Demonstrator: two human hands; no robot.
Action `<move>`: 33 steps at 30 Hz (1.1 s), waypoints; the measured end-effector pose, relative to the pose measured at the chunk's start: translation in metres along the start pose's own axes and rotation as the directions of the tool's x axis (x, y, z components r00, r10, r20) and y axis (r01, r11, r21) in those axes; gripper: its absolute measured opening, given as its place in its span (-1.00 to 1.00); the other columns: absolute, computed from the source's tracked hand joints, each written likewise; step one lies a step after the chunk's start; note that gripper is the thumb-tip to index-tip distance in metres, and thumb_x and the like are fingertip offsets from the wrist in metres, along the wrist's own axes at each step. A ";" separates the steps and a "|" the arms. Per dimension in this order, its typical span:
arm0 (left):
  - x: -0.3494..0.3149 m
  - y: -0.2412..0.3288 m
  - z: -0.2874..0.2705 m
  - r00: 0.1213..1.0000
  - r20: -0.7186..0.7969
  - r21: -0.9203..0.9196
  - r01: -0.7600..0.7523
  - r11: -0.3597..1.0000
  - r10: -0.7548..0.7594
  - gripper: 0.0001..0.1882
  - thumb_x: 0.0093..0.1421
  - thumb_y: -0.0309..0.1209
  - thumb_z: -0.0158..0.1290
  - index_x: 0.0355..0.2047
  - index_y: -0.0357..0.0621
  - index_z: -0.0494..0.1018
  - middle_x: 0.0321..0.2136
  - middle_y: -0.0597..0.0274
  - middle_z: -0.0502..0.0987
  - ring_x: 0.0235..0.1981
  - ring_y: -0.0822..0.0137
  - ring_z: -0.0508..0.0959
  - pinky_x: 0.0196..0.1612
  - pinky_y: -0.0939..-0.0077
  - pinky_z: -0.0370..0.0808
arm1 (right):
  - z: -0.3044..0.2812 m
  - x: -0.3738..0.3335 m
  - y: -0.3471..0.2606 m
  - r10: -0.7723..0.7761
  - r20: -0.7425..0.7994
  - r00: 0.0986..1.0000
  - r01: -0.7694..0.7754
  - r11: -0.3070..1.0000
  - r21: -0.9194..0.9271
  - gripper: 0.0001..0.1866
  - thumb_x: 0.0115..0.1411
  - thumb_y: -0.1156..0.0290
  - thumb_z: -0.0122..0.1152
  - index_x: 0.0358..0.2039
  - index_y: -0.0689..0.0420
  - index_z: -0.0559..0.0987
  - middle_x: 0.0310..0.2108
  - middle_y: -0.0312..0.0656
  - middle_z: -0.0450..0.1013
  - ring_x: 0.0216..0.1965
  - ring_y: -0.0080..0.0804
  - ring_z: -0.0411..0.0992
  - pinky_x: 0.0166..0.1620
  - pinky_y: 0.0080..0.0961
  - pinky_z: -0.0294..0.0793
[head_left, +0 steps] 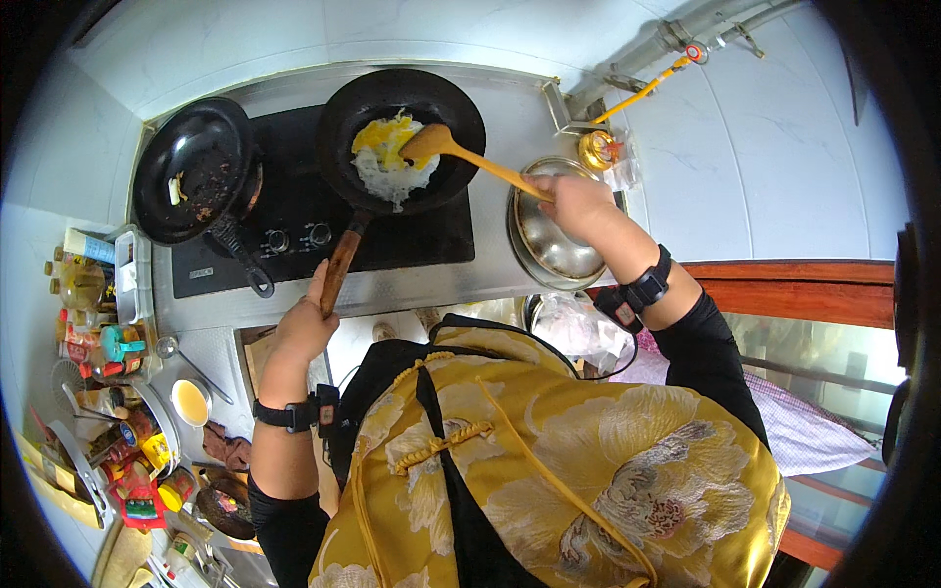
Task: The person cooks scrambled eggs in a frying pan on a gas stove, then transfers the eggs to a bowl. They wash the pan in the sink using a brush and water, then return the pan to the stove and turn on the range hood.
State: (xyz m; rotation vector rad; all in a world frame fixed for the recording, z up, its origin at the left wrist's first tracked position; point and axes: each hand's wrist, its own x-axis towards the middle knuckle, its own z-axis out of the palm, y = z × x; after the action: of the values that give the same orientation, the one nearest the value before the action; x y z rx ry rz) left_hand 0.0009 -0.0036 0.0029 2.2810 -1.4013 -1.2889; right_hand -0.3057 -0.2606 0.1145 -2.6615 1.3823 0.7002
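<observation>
A black frying pan (338, 137) sits on the right side of the stove, its wooden handle pointing toward me. My left hand (306, 323) is closed round the end of that handle. In the pan lies a partly set egg (377, 162), white with streaks of yellow. My right hand (576, 208) grips a wooden spatula (480, 167) by its handle end, and the spatula's blade rests at the egg's right side. Below and beside my right hand is a round metal lid (554, 250) on the counter.
A second black pan (191, 162) with dark scraps stands on the stove's left (279, 167). Bottles (78, 284), a ladle (169, 348), a bowl of pale yellow liquid (191, 402) and condiment packs crowd the left counter. A yellow gas hose (642, 93) runs along the right wall.
</observation>
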 end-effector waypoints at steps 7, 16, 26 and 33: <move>0.000 0.002 -0.002 1.000 -0.008 0.018 -0.011 1.000 0.011 -0.04 0.05 -0.43 0.06 0.34 0.34 -0.25 -0.21 -0.24 0.51 -0.16 -0.16 0.52 -0.08 0.12 0.45 | 0.001 0.014 -0.011 0.006 0.001 1.000 -0.006 1.000 0.013 -0.52 0.12 0.30 0.16 0.09 -0.34 0.44 -0.30 -0.22 0.54 -0.29 -0.20 0.51 -0.25 -0.31 0.48; 0.002 -0.004 0.000 1.000 -0.001 0.012 -0.022 1.000 0.022 -0.03 0.04 -0.45 0.06 0.34 0.35 -0.27 -0.22 -0.21 0.52 -0.19 -0.14 0.53 -0.10 0.13 0.46 | -0.045 -0.019 0.030 0.026 0.033 0.999 -0.025 0.999 -0.037 -0.50 0.08 0.32 0.19 0.06 -0.42 0.45 -0.31 -0.24 0.55 -0.31 -0.23 0.52 -0.27 -0.34 0.50; 0.003 -0.006 0.003 0.999 -0.022 0.008 -0.036 0.999 0.036 -0.01 0.05 -0.44 0.08 0.34 0.40 -0.28 -0.23 -0.21 0.52 -0.19 -0.14 0.53 -0.10 0.12 0.46 | -0.033 -0.010 0.022 0.046 0.110 0.993 -0.039 0.997 -0.066 -0.53 0.10 0.30 0.18 0.06 -0.35 0.46 -0.20 -0.30 0.54 -0.18 -0.31 0.51 -0.18 -0.38 0.49; 0.003 -0.007 0.004 1.000 -0.029 -0.007 -0.009 1.000 0.009 -0.02 0.05 -0.45 0.08 0.34 0.43 -0.27 -0.22 -0.20 0.52 -0.17 -0.14 0.53 -0.07 0.13 0.45 | -0.025 -0.006 0.016 0.034 0.097 0.995 -0.031 0.999 -0.038 -0.52 0.11 0.32 0.17 0.08 -0.35 0.45 -0.16 -0.29 0.53 -0.15 -0.30 0.50 -0.16 -0.40 0.48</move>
State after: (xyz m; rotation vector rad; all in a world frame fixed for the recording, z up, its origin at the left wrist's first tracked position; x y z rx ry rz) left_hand 0.0030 -0.0010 -0.0055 2.2774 -1.3938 -1.2508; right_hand -0.3123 -0.2722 0.1422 -2.5987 1.4044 0.8539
